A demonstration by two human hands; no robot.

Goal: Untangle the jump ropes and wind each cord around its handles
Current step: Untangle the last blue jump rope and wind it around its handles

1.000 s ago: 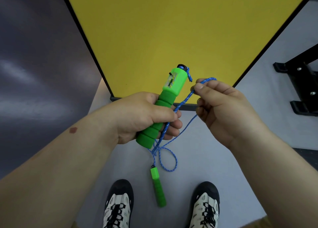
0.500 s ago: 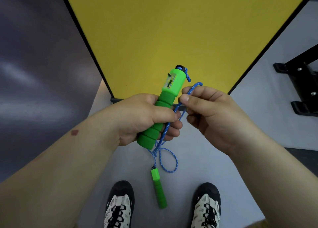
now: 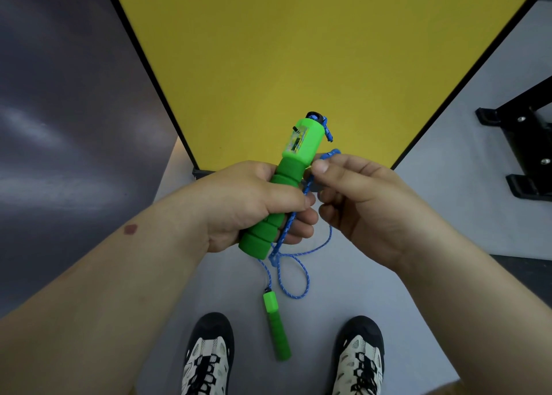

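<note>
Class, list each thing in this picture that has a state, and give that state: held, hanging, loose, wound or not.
Left hand: grips the counter handle.
Right hand: pinches the cord.
Counter handle: held, tilted, no cord wound round it yet.
Blue cord: loose, looped below the hands.
Second handle: dangling from the cord, unheld.

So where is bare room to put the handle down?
The yellow mat ahead is bare across its whole visible face. Grey floor lies open between its right edge and the black rack. It is crowded between the shoes, where the second handle hangs with a cord loop.
</note>
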